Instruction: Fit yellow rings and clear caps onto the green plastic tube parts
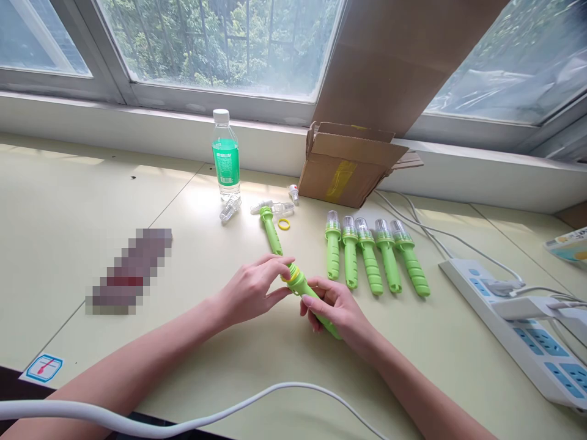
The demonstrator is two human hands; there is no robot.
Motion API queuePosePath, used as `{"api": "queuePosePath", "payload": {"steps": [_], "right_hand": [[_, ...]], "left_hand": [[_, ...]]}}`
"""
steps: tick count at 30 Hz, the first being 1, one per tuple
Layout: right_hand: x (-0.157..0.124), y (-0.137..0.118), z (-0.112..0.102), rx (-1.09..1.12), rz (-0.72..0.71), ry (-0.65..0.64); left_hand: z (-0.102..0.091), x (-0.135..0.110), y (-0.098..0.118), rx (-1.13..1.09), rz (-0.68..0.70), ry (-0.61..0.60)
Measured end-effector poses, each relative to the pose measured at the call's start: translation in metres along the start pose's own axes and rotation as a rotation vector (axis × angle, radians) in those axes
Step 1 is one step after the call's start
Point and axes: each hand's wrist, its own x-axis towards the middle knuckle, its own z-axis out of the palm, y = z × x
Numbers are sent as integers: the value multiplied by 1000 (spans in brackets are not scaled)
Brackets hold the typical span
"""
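The person's right hand [337, 305] grasps a green torch handle [300, 285] in front of the body, above the pale tabletop [197, 244]; the left hand [252, 284] pinches its upper end at a yellow ring [293, 275] (fingertips hide part of it); a second green handle [271, 232] lies just beyond that end, close in the way. Around it sit clear plastic caps [282, 208], a loose yellow ring [284, 228] and a small white piece [294, 195]; another clear cap [230, 209] lies before a green-labelled water bottle [225, 160]. To the right, five capped green torches [369, 263] form a row; a cardboard box [348, 168] stands behind, a white power strip [504, 333] beyond them; a white cable [293, 385] crosses the near foreground.
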Motion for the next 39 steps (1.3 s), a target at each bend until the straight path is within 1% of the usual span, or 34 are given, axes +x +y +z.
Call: {"api": "queuePosePath", "payload": {"steps": [10, 17, 21, 31, 39], "right_hand": [[-1, -4, -1, -29, -13, -37], [1, -1, -2, -107, 46, 1], [1, -1, -1, -85, 79, 34], [2, -1, -1, -2, 27, 15], [1, -5, -1, -23, 9, -44]], "left_hand": [[0, -1, -1, 4, -25, -7], [1, 0, 0, 17, -4, -2], [2, 0, 0, 12, 8, 15], [0, -1, -1, 23, -26, 2], [0, -1, -2, 32, -42, -6]]}}
